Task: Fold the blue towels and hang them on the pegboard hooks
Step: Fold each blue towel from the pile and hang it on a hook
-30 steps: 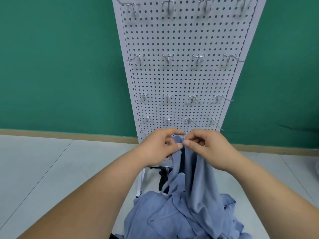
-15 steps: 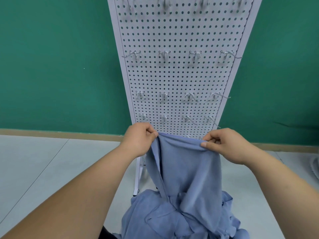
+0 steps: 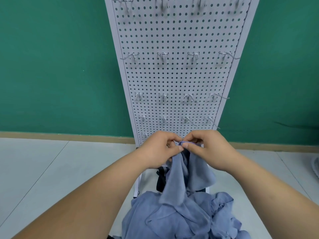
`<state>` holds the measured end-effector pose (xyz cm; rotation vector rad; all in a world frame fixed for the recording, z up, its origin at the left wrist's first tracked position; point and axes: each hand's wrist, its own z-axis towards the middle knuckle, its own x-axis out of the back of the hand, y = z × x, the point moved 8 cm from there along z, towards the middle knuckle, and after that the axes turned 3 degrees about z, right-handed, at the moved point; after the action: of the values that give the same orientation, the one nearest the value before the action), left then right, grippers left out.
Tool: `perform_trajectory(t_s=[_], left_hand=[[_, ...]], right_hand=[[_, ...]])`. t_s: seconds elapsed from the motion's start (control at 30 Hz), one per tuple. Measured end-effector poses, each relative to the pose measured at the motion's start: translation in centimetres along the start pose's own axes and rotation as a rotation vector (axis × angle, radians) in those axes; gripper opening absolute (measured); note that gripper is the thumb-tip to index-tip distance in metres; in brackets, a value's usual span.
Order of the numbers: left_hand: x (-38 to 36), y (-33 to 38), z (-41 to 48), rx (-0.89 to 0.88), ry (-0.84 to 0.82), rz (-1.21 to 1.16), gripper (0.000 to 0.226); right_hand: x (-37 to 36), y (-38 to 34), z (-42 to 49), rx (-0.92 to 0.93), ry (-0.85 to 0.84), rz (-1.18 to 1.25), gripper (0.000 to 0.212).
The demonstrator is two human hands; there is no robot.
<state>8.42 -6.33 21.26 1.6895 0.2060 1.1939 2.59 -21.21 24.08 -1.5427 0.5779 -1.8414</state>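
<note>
Hands (image 3: 181,149) rejoined, towel (image 3: 183,178) hanging below grip.

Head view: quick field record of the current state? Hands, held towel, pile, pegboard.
left hand: pinches the held towel's top edge
right hand: pinches the same edge, right beside the left hand
held towel: hangs bunched from both hands, lower end reaching the pile
towel pile: crumpled blue heap below the hands
pegboard: white, upright before the green wall
hooks: metal, in rows; none in view carries a towel
</note>
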Motion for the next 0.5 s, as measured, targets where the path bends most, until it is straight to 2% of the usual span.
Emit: perform_trajectory(t_s=[0.07, 0.3, 0.5], left_hand=[[-0.3, -0.5, 0.1, 0.025, -0.002, -0.006, 0.003], [1.7, -1.2, 0.0, 0.069, 0.102, -0.096, 0.009], [4.5, -4.5, -0.2, 0.158, 0.225, -0.093, 0.01]], right_hand=[[0.0, 0.0, 0.0, -0.005, 0.005, 0.008, 0.004], [-0.1, 2.7, 0.0, -0.113, -0.068, -0.002, 0.007], [1.5, 5.6, -0.6, -0.216, -0.109, -0.089, 0.009]])
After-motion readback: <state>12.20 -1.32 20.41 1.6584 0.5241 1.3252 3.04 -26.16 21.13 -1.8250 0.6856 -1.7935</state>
